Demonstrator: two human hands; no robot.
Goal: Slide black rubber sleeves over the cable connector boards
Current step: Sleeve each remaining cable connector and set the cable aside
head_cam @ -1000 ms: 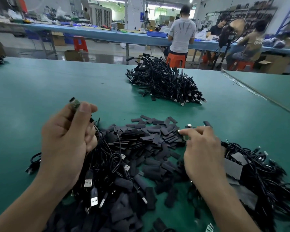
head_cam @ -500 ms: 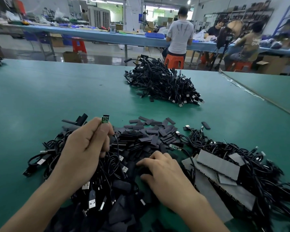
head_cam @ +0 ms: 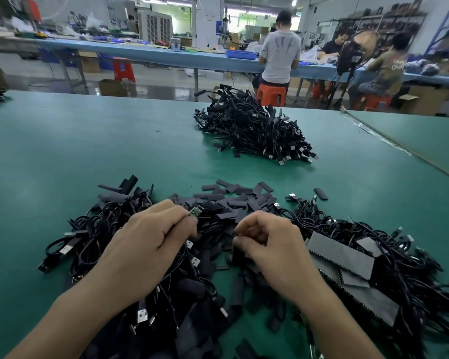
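My left hand (head_cam: pixel 151 237) pinches a cable just behind its small green connector board (head_cam: pixel 195 212), which sticks out past my fingertips and points right. My right hand (head_cam: pixel 267 239) is curled close beside it, thumb and fingers pinched on a black rubber sleeve (head_cam: pixel 237 251) that hangs below them. Board and sleeve are a short gap apart. Both hands hover over a heap of loose black sleeves (head_cam: pixel 233 200) and tangled black USB cables (head_cam: pixel 99 237) on the green table (head_cam: pixel 62 156).
A second pile of black cables (head_cam: pixel 254 128) lies farther back at centre. Grey serrated strips (head_cam: pixel 342 255) rest on the cable tangle at my right. A table seam (head_cam: pixel 389 143) runs along the right side. People work at a blue bench (head_cam: pixel 140 51) behind.
My left hand has lowered and brought the board toward the centre. My right hand has lifted off the sleeve heap with a sleeve pinched and closed in on the board.
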